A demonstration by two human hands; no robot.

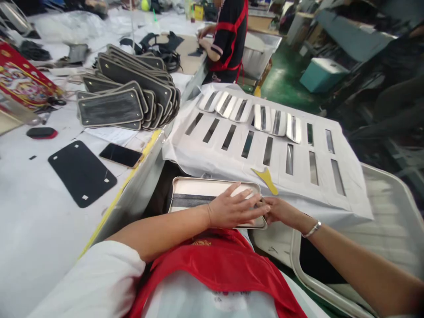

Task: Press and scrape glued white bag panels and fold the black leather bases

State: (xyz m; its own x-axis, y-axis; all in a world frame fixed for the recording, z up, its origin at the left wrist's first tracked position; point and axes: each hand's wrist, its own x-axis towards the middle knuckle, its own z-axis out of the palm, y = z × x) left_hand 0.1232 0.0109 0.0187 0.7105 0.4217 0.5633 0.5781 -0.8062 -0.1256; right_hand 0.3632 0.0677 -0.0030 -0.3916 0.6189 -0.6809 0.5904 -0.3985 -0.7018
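Note:
A shallow cream rectangular panel point(198, 187) with a raised rim, rounded corners and a dark strip lies in front of my red apron. My left hand point(236, 207) rests flat across its right part, palm down, fingers spread. At the panel's right edge, my right hand point(280, 211) has its fingers closed on the rim; the fingertips are partly hidden behind my left fingers. Just beyond is a white slotted sheet point(258, 154), with a yellow flat tool point(266, 180) on its near edge.
Several white padded pieces point(261, 118) lie on the slotted sheet. On the left table are a stack of dark panels point(112, 106), a black plate point(82, 173) and a phone point(121, 155). A co-worker point(228, 39) stands at the far table. A plastic bin point(394, 194) is at right.

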